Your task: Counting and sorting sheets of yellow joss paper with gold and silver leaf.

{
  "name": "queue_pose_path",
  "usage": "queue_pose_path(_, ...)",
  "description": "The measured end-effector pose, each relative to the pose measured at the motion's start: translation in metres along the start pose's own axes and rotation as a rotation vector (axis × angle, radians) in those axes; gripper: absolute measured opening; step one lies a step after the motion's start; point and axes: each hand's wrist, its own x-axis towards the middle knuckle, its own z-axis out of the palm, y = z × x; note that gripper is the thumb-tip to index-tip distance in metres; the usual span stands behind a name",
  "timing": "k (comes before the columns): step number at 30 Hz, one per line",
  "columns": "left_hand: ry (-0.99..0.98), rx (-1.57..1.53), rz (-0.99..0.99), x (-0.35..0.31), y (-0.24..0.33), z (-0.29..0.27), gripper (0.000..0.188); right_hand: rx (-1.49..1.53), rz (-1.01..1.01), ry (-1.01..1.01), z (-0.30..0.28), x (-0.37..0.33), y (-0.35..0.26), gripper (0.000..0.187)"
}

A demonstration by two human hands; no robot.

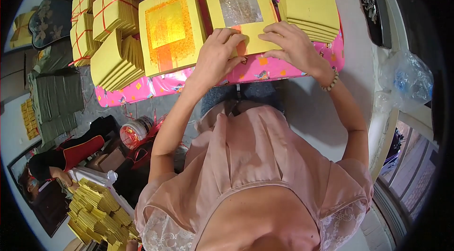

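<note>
A stack of yellow joss paper (276, 11) with a silver foil square on top lies at the near middle of the table. My left hand (218, 53) is closed on its near left corner, fingers over the top and thumb low by the front edge. My right hand (297, 46) rests at the near right part of the same paper, fingers bent and apart. A red-orange mark shows on the paper between the hands. Left of it lies another stack of yellow paper (155, 61) with a gold square in an orange border.
The table has a pink patterned cover (265, 75). Red-tied yellow bundles (108, 14) and a fanned yellow stack (113, 61) lie left, folded yellow paper (309, 7) right. A clear plastic bag (407, 80) is far right. Another person's red-black sleeve (85, 149) shows near yellow piles (97, 211).
</note>
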Motion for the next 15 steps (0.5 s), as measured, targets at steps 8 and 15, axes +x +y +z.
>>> queue_pose_path(8, 0.000, -0.094, -0.061, -0.004, -0.006, -0.006, 0.040, 0.156, 0.054, -0.013, -0.007, 0.006, 0.003, 0.020)
queue_pose_path(15, -0.022, -0.176, -0.095, -0.007, -0.012, -0.005, 0.033, 0.333, 0.101, 0.088, 0.001, 0.007, 0.004, 0.014)
